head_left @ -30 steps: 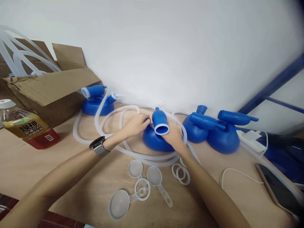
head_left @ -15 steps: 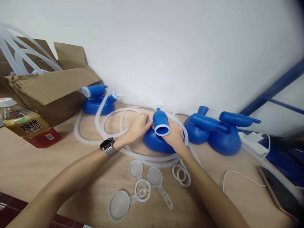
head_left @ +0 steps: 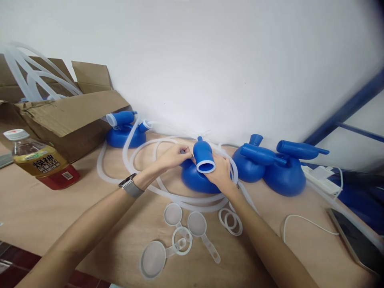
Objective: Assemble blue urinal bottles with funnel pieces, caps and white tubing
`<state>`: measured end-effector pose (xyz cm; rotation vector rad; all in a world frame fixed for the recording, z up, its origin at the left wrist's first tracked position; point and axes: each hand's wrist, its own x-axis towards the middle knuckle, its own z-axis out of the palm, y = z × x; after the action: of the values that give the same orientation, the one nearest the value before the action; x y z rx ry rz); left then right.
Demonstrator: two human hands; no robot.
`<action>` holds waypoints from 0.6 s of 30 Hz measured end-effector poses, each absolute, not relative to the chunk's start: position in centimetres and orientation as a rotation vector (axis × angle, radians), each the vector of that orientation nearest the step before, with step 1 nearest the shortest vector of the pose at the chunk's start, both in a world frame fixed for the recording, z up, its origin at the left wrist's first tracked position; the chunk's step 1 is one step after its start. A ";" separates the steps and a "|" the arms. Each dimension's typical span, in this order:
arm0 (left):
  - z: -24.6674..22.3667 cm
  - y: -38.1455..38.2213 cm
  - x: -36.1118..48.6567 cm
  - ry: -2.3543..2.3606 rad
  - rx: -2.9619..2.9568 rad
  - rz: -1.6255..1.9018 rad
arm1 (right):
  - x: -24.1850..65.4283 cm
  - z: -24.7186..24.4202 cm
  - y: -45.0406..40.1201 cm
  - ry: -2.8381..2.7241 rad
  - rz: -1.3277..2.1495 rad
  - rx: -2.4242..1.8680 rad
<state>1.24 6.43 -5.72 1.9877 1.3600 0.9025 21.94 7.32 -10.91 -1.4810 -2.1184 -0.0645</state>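
A blue plastic bottle [head_left: 198, 182] stands on the table before me. Over it sits a blue funnel-shaped spout [head_left: 203, 150] with a white ring round its mouth, which faces me. My right hand [head_left: 220, 170] is wrapped round the right side of the spout, its fingertips hidden behind it. At the spout's left, my left hand [head_left: 177, 155] has thumb and forefinger pinched together close above the bottle; what lies between them is too small to make out. White flexible tubing [head_left: 195, 204] loops around the bottle. In front lie white round caps with straps [head_left: 197, 224] and white rings [head_left: 230, 221].
More blue bottles with spouts stand at right [head_left: 285, 176] and back left [head_left: 126, 136]. A cardboard box [head_left: 69, 112] of tubing and a drink bottle [head_left: 45, 164] are at left. A phone [head_left: 357, 240], white cable and power strip [head_left: 322, 180] lie right; a wall rises behind.
My left hand has shifted slightly, and its thumb and forefinger now show more clearly at the spout's left side. The spout's mouth has tipped down a little. My view has shifted slightly.
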 end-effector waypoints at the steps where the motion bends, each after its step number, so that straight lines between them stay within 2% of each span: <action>1: -5.8 6.5 1.3 1.381 2.000 0.896 | 21.9 -10.8 7.2 -2.118 -0.065 -1.480; 18: -6.7 6.8 2.2 1.599 2.058 0.941 | 21.6 -10.9 7.3 -2.079 -0.048 -1.681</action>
<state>2.24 6.84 -6.67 2.0581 1.5988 0.9411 21.59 7.33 -10.86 -1.6810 -2.0794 -0.0484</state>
